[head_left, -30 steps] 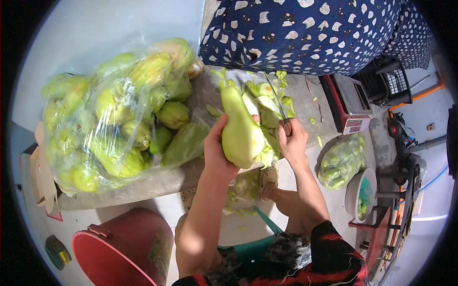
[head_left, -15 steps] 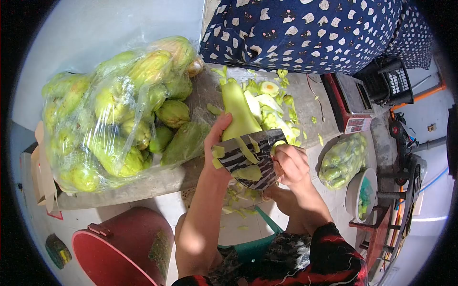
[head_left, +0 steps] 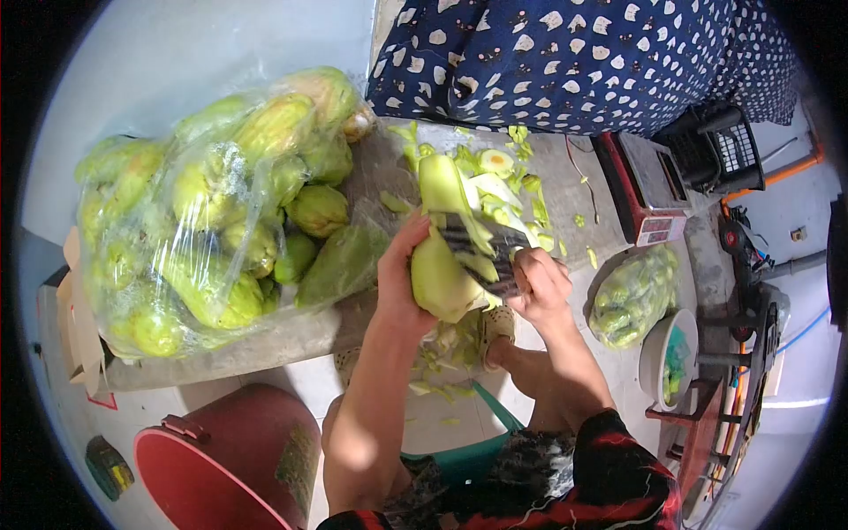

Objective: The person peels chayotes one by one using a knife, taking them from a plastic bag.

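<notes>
A pale green peeled chayote (head_left: pixel 442 283) is held upright in front of me, with my left hand (head_left: pixel 403 278) wrapped round its left side. My right hand (head_left: pixel 541 284) is closed on the handle end of a dark, broad-bladed knife (head_left: pixel 495 263). The blade lies across the middle of the chayote, with strips of green peel on it. Behind it, peelings and cut pieces (head_left: pixel 503 190) cover part of the grey ledge (head_left: pixel 579 212). The handle is mostly hidden by my fingers.
A large clear plastic bag of chayotes (head_left: pixel 212 221) lies on the left. A red bucket (head_left: pixel 221 459) stands below it. On the right are a red scale (head_left: pixel 649 190), a smaller bagged heap (head_left: pixel 632 300), a white basin (head_left: pixel 654 362) and a black basket (head_left: pixel 729 150).
The blade has swung from upright behind the chayote to flat in front of it, then up to its middle. Peel strips now lie on the blade. My left hand keeps its hold.
</notes>
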`<state>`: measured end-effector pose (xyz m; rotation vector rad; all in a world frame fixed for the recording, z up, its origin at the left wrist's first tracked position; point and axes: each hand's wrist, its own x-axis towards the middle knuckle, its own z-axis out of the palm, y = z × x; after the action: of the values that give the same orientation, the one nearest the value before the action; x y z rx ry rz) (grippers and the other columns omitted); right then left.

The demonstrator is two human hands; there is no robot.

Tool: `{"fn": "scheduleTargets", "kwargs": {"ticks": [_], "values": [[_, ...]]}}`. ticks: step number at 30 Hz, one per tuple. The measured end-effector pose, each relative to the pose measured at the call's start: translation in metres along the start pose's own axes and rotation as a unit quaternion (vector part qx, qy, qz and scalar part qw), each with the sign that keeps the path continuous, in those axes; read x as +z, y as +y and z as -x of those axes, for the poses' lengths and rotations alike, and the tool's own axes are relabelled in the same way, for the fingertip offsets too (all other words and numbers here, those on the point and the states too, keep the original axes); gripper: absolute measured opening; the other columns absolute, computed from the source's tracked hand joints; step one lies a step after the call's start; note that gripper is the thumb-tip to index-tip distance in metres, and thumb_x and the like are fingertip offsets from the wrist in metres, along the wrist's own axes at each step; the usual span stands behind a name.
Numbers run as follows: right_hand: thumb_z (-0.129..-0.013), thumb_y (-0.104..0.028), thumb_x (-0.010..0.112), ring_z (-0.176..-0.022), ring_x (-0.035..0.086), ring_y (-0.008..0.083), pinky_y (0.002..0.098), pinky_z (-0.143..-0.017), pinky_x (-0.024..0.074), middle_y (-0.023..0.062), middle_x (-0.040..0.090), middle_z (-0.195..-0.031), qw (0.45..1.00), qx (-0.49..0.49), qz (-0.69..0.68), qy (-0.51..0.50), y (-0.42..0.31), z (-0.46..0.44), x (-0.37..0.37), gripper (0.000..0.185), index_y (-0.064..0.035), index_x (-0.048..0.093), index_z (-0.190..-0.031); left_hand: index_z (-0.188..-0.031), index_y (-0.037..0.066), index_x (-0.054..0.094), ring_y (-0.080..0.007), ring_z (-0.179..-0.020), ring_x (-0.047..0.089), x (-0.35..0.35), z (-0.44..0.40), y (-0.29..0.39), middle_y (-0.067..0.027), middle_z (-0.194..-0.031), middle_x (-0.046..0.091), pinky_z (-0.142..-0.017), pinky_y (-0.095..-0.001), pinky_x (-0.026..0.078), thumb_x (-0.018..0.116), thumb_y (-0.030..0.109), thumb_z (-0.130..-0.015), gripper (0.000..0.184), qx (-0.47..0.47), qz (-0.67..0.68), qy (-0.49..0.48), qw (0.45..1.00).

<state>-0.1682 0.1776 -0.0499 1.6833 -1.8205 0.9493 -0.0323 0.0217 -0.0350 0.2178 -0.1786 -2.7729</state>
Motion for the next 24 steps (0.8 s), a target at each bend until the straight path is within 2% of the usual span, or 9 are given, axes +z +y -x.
{"fn": "scheduleTargets", "kwargs": {"ticks": [3, 4, 5, 6, 15, 17, 19, 21, 24], "values": [[-0.066, 0.003, 0.068, -0.051, 0.056, 0.0233, 0.0335, -0.044, 0.0446, 0.0115, 0.058, -0.074, 0.998, -0.034, -0.040, 0.017, -0.009, -0.006, -0.002, 0.016, 0.0019, 0.059, -0.079, -0.118, 0.002, 0.059, -0.0299, -0.097, 0.065, 0.002, -0.004, 0.005, -0.0158, -0.107, 0.067, -0.090, -0.0431, 0.051, 0.049, 0.032, -0.091, 0.041, -0.022, -0.008, 0.037, 0.999], [-0.066, 0.003, 0.069, -0.050, 0.055, 0.0228, 0.0334, -0.043, 0.0443, 0.0115, 0.058, -0.072, 0.997, -0.046, -0.060, 0.023, -0.014, -0.009, -0.004, 0.016, 0.0019, 0.058, -0.078, -0.118, 0.002, 0.059, -0.0299, -0.097, 0.065, 0.004, -0.004, 0.006, -0.0158, -0.107, 0.067, -0.090, -0.0431, 0.051, 0.049, 0.032, -0.091, 0.041, -0.022, -0.008, 0.037, 0.999], [-0.075, -0.001, 0.064, -0.051, 0.057, 0.0227, 0.0308, -0.046, 0.0455, 0.0155, 0.062, -0.073, 0.998, -0.052, -0.040, 0.006, -0.018, -0.011, -0.008, 0.009, 0.0047, 0.059, -0.080, -0.122, 0.005, 0.054, -0.0267, -0.095, 0.065, 0.006, -0.004, 0.006, -0.0128, -0.109, 0.065, -0.086, -0.0408, 0.053, 0.050, 0.029, -0.091, 0.039, -0.011, -0.021, 0.035, 0.999], [-0.075, -0.001, 0.064, -0.051, 0.057, 0.0227, 0.0308, -0.046, 0.0455, 0.0155, 0.062, -0.073, 0.998, -0.052, -0.041, 0.006, -0.019, -0.012, -0.008, 0.009, 0.0047, 0.059, -0.080, -0.126, 0.008, 0.050, -0.0235, -0.093, 0.066, 0.006, -0.003, 0.006, -0.0099, -0.110, 0.063, -0.082, -0.0386, 0.056, 0.052, 0.025, -0.090, 0.040, -0.001, -0.034, 0.033, 0.999], [-0.073, -0.001, 0.066, -0.051, 0.055, 0.0218, 0.0303, -0.045, 0.0443, 0.0127, 0.061, -0.072, 0.998, -0.028, -0.052, -0.003, -0.009, -0.007, -0.001, 0.011, 0.0043, 0.059, -0.081, -0.129, 0.008, 0.049, -0.0225, -0.097, 0.065, 0.003, -0.001, 0.006, -0.0085, -0.110, 0.063, -0.082, -0.0378, 0.055, 0.051, 0.022, -0.090, 0.041, -0.013, -0.041, 0.050, 0.998], [-0.067, 0.005, 0.068, -0.050, 0.055, 0.0245, 0.0332, -0.043, 0.0444, 0.0117, 0.057, -0.070, 0.999, -0.013, -0.042, 0.012, -0.012, -0.012, 0.001, 0.016, 0.0027, 0.058, -0.080, -0.129, 0.008, 0.050, -0.0222, -0.099, 0.064, 0.001, -0.001, 0.005, -0.0088, -0.112, 0.063, -0.083, -0.0374, 0.054, 0.050, 0.022, -0.090, 0.041, -0.014, -0.038, 0.047, 0.998], [-0.067, 0.005, 0.068, -0.051, 0.056, 0.0250, 0.0335, -0.044, 0.0449, 0.0120, 0.058, -0.071, 0.999, -0.004, -0.032, 0.007, -0.005, -0.008, 0.004, 0.016, 0.0026, 0.058, -0.080, -0.129, 0.007, 0.050, -0.0213, -0.105, 0.062, -0.005, -0.001, 0.002, -0.0091, -0.116, 0.061, -0.088, -0.0367, 0.052, 0.050, 0.022, -0.090, 0.042, -0.001, -0.032, -0.019, 0.999], [-0.073, -0.004, 0.069, -0.052, 0.056, 0.0224, 0.0304, -0.048, 0.0468, 0.0109, 0.059, -0.070, 1.000, -0.010, -0.006, 0.003, 0.004, -0.002, 0.007, 0.015, 0.0033, 0.058, -0.081, -0.123, 0.005, 0.055, -0.0249, -0.101, 0.063, 0.000, 0.000, 0.000, -0.0111, -0.113, 0.064, -0.088, -0.0395, 0.052, 0.049, 0.026, -0.091, 0.039, -0.001, -0.017, 0.020, 1.000], [-0.072, -0.002, 0.067, -0.053, 0.057, 0.0226, 0.0309, -0.048, 0.0467, 0.0107, 0.058, -0.070, 1.000, -0.014, 0.008, 0.021, 0.006, 0.001, 0.010, 0.015, 0.0034, 0.058, -0.081, -0.116, 0.003, 0.060, -0.0281, -0.097, 0.065, -0.003, -0.002, -0.001, -0.0128, -0.111, 0.066, -0.089, -0.0422, 0.052, 0.049, 0.030, -0.091, 0.039, -0.002, -0.007, 0.062, 0.998]]}}
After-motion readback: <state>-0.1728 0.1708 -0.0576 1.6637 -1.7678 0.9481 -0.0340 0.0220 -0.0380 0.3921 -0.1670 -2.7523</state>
